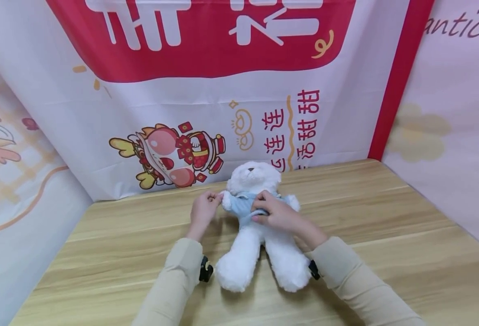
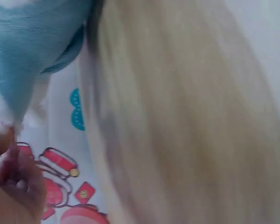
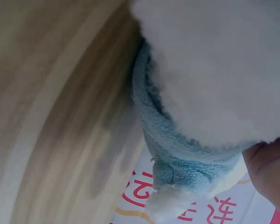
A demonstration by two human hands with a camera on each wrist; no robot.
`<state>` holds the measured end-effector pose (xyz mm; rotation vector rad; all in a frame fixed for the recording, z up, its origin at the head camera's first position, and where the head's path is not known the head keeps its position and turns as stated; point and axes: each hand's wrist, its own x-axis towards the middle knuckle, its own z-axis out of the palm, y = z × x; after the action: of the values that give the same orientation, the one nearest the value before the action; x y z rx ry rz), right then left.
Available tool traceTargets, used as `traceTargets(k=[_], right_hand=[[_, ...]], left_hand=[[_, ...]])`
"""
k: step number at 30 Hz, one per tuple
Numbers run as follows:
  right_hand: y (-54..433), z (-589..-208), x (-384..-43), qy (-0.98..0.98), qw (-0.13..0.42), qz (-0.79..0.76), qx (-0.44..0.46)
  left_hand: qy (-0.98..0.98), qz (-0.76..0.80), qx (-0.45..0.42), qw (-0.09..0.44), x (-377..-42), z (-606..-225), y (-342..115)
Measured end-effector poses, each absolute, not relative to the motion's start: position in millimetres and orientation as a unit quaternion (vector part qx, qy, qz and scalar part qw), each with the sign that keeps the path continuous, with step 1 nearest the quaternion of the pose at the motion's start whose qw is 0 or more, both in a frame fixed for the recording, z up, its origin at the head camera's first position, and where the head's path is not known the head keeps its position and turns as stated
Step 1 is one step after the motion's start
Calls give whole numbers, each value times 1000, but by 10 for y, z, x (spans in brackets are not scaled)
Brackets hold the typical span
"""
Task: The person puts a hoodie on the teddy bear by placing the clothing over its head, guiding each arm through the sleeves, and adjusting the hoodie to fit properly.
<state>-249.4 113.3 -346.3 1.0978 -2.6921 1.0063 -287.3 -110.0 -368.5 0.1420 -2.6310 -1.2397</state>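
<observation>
A white plush teddy bear (image 1: 251, 181) in a light blue shirt (image 1: 239, 207) lies on its back on the table, head toward the wall and legs toward me. My left hand (image 1: 203, 210) pinches the end of the bear's arm (image 1: 227, 200) on the left side; the left wrist view shows those fingertips at the fur beyond the blue sleeve (image 2: 23, 60). Over the bear's belly, my right hand (image 1: 278, 213) pinches the shirt's front hem. In the right wrist view the hem (image 3: 154, 116) stands away from the white fur, and the right fingertips are mostly hidden.
The wood-grain table (image 1: 125, 253) extends around the bear. Behind it hangs a white and red printed banner (image 1: 207, 108), close to the bear's head. Printed cloth walls (image 1: 447, 113) stand at both sides. Each sleeve has a black wrist mount (image 1: 206, 269) near its cuff.
</observation>
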Motion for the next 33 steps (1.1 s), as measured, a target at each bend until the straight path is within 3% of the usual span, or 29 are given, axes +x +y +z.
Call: traceTargets(k=[7,15,23,29,33], right_hand=[[1103,-3470,-2506,-886,49,347,304],[1059,-3430,-2488,-893,33,309,325],[1145,-3447,-2471,-858,1,361,365],[1305,-3494,-2476,-842,24,406,355],[1471,-3491,-2537,-856,53,447,255]], left_hand=[[-856,-514,17,49,-2744,-3606,-1063],[-862,-496,23,99,-2797,-3747,-1116],[-878,-469,14,95,-2885,-3709,-1143],[-837,-547,-1,-2,-2822,-3604,-1111],[-816,-576,-40,-26,-2772,-3574,-1088]])
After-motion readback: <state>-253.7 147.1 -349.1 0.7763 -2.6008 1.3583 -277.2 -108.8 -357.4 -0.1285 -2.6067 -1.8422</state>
